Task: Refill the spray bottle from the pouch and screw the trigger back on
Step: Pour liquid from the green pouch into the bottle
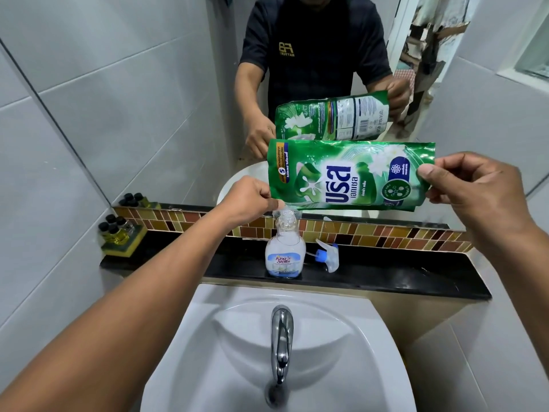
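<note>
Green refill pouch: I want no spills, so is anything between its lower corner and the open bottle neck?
Nothing visible. The green refill pouch, held sideways by the left hand and right hand, has its lower corner directly over the clear plastic spray bottle, whose neck is uncapped.

The green pouch lies on its side at mid-frame, its lower left corner just over the bottle's mouth. The clear bottle stands upright and uncapped on the black ledge below, blue-and-white label facing forward. The trigger, clear with blue parts, lies just right of it.
</note>
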Motion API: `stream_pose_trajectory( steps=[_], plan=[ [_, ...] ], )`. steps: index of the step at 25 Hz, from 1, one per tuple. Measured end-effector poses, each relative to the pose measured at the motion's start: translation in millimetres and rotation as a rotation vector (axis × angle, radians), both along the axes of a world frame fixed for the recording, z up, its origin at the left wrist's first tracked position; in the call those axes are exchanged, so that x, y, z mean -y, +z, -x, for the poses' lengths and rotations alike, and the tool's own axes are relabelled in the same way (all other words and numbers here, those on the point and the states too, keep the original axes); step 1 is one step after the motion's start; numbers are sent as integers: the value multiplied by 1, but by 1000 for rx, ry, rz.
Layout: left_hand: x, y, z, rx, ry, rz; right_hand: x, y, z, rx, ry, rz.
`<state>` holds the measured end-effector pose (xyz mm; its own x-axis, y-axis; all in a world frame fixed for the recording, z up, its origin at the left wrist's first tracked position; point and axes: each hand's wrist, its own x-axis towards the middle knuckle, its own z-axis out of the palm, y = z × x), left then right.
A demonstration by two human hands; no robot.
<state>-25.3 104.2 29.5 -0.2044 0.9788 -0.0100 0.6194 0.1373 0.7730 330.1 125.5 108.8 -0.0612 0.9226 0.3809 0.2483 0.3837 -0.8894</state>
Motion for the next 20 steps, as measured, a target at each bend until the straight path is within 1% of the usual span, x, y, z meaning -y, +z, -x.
stream_pose_trajectory(
  steps=[8,20],
  plan=[
    [0,-1,2,44,13,-14,-5,9,-1,26,13,-46],
    [12,13,-14,-15,79,-33,-10,9,-4,67,-1,-56]
  ],
)
